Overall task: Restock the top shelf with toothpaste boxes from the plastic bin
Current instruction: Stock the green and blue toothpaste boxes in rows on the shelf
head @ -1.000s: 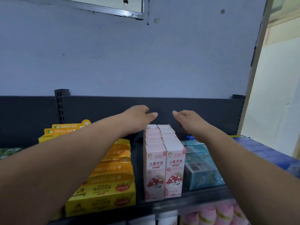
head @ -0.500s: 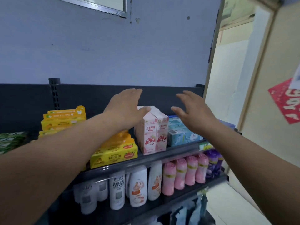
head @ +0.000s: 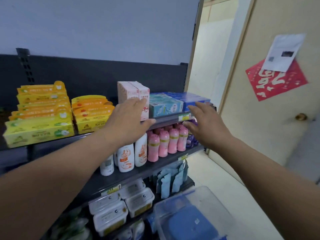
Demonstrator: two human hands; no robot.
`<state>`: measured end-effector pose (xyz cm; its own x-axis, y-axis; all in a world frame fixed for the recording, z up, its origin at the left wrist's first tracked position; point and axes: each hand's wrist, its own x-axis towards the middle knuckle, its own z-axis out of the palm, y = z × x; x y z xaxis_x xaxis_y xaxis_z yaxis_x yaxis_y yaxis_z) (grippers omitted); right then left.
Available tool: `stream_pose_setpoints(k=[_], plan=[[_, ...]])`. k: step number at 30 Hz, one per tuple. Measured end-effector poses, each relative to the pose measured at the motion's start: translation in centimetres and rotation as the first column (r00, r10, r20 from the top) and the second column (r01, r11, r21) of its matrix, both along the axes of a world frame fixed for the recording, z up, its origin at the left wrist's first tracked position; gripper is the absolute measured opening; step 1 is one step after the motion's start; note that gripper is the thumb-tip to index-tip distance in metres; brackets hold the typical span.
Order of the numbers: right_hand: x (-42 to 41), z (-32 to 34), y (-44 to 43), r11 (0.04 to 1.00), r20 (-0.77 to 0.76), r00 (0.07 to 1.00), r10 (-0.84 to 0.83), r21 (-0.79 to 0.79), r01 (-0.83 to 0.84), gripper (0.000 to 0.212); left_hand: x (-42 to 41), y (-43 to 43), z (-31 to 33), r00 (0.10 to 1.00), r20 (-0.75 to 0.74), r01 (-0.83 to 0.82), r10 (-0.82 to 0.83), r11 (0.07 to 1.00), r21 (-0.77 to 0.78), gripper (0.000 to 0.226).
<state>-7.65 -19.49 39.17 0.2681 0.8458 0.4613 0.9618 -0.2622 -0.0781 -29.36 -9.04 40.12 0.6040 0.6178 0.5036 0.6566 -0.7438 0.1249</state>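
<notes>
The top shelf (head: pixel 166 119) carries yellow toothpaste boxes (head: pixel 39 130), a smaller orange-yellow stack (head: pixel 91 113), upright pink toothpaste boxes (head: pixel 133 90) and flat blue boxes (head: pixel 166 105). My left hand (head: pixel 128 120) hovers in front of the pink boxes with fingers straight, holding nothing. My right hand (head: pixel 206 125) is spread open in front of the shelf's right end, also empty. A clear plastic bin (head: pixel 176 210) with blue contents sits low at the bottom right, below both arms.
The second shelf holds white lotion bottles (head: pixel 126 158) and pink bottles (head: pixel 164 142). Lower shelves hold white tubs (head: pixel 121 207) and blue pouches (head: pixel 171 179). A beige door (head: pixel 270 118) with a red paper sign (head: pixel 277 80) stands to the right of the rack.
Both hands have drawn back from the rear of the top shelf to its front edge. The view has swung down and right, bringing the lower shelves, the bin and the door into sight.
</notes>
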Motion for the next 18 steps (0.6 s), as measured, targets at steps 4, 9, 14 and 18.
stream_pose_setpoints(k=[4,9,14,18], plan=[[3.0,-2.3,-2.7,1.000,0.000,1.000,-0.001,-0.027,0.001,0.063,2.5,-2.2,-2.5,1.000,-0.024,-0.016,0.015,0.999,-0.044,0.073],[8.4,-5.8,-5.6,0.998,-0.025,0.999,0.030,-0.063,-0.032,0.061,7.1,-4.9,-6.0,0.998,-0.021,-0.067,0.065,0.989,-0.132,0.072],[15.1,-9.7,-8.0,0.979,-0.061,0.994,0.088,-0.178,-0.098,0.063,12.3,-8.5,-10.3,0.987,0.033,-0.143,0.157,0.954,-0.263,0.063],[20.2,-13.1,-9.4,0.961,-0.090,0.989,0.121,-0.239,-0.140,0.062,16.2,-11.0,-14.4,0.968,0.041,-0.220,0.249,0.911,-0.349,0.064]])
